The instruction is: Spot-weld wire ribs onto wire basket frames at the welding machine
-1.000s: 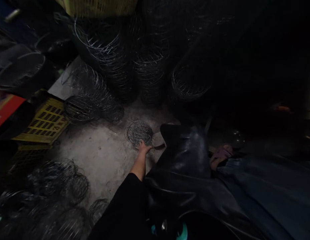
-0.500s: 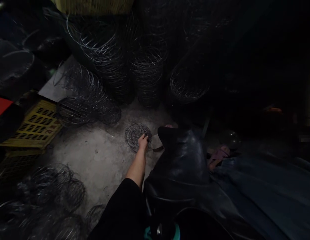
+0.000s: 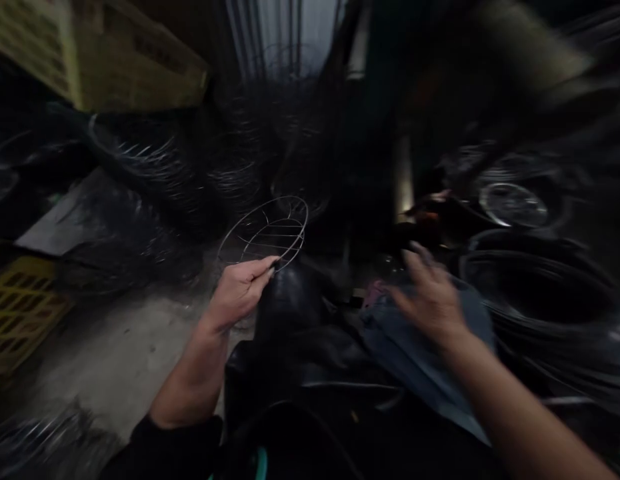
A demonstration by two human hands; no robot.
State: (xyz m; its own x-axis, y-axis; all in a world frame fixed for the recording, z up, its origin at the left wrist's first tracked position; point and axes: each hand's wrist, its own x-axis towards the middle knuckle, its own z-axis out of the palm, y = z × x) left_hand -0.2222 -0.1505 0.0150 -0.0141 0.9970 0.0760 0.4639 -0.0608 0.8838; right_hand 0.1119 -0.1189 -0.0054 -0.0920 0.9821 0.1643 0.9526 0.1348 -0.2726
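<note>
My left hand [image 3: 241, 291] pinches the near rim of a round wire rack [image 3: 280, 235], thumb and fingers closed on it. The rack has an outer ring, a smaller inner ring and several straight cross wires, and it is held tilted above my lap. My right hand [image 3: 433, 300] is at the right, blurred, with its thumb and fingers apart and nothing seen in them. It hovers above my blue-trousered leg [image 3: 470, 317], near the dark machine parts. A black apron [image 3: 300, 340] covers my lap.
Yellow crates stand at upper left [image 3: 135, 73] and left [image 3: 25, 313]. Dim stacks of wire rings [image 3: 155, 160] line the back. Large dark hoops [image 3: 540, 287] and a shiny round part [image 3: 513, 203] are at right. More wirework [image 3: 50, 440] lies lower left on the concrete floor.
My left hand has lifted a wire rack up from the floor pile. My right hand has come into view at the right. The camera has turned rightward.
</note>
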